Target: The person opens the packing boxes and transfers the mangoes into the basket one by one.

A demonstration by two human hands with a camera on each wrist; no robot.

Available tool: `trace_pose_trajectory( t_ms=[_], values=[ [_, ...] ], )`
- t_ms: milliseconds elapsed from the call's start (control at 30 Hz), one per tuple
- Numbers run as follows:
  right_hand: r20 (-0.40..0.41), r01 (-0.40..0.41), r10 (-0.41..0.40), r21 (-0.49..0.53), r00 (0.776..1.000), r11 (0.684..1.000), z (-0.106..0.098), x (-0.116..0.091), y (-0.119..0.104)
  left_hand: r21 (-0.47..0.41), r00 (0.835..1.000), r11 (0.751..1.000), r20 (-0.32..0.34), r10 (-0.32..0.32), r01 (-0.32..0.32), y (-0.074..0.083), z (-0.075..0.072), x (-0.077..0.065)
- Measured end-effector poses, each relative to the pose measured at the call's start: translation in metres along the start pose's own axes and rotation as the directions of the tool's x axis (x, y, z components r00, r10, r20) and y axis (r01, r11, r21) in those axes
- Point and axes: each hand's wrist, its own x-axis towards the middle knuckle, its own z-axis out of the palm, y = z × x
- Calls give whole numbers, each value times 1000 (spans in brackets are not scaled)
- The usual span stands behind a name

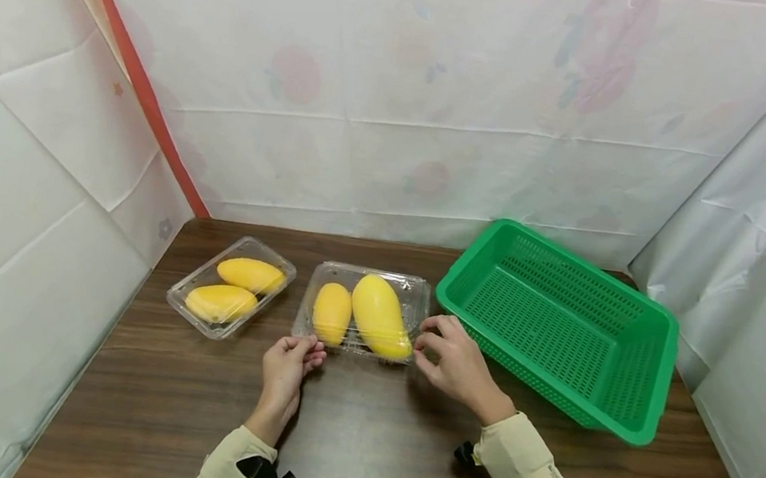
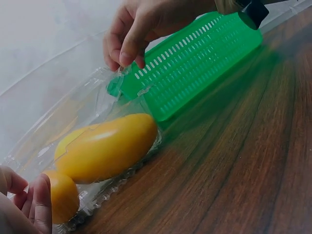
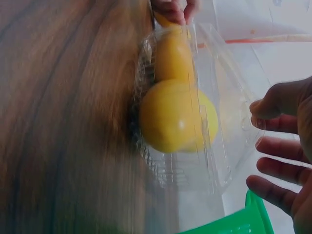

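Two yellow mangoes, a smaller one [image 1: 332,314] and a larger one [image 1: 381,317], lie in a clear plastic clamshell box [image 1: 367,271]. Its lid [image 3: 234,92] stands partly raised over the fruit in the right wrist view. At the box's near left corner, my left hand [image 1: 287,376] pinches the edge between thumb and fingers. The right hand [image 1: 457,362] pinches the lid's near right corner between thumb and index finger, its other fingers spread apart. In the left wrist view, the larger mango [image 2: 109,148] shows through the plastic beside the left hand [image 2: 27,204].
A second clear box [image 1: 183,295] with two mangoes [image 1: 251,275] sits at the left. The green plastic basket [image 1: 550,402] stands at the right, close to my right hand. White patterned sheeting [image 1: 393,160] encloses the wooden table [image 1: 363,446] at the back and sides.
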Motion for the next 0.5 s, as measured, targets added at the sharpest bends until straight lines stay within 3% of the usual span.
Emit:
trace_pose_trajectory(
  t_ms=[200,500],
  values=[
    [38,-23,24,-7,999,1000,4,-2,-4,5,1000,1000,0,3,-3,-1,-1,-3],
    [-3,27,-27,3,1000,1000,12,3,-7,-1,1000,1000,-11,-3,3,0,-1,-7]
  ],
)
